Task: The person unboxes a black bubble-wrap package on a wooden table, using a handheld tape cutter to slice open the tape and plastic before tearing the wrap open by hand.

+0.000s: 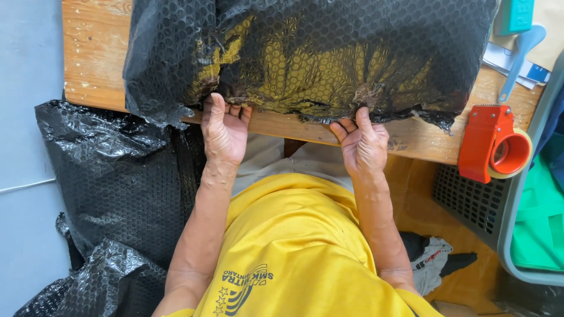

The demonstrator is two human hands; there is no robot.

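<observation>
A person in a yellow shirt stands at a wooden table, seen from above. A large parcel wrapped in black bubble wrap, with something yellow showing through it, lies across the table and reaches its near edge. Both hands grip the wrap along that near edge. The left hand pinches the wrap near the parcel's left end, thumb on top and fingers curled under. The right hand pinches it further right in the same way. The two hands are well apart.

A red tape dispenser sits on the table to the right of the right hand. More black bubble wrap lies heaped on the floor to the left. A grey crate stands to the right, below the table.
</observation>
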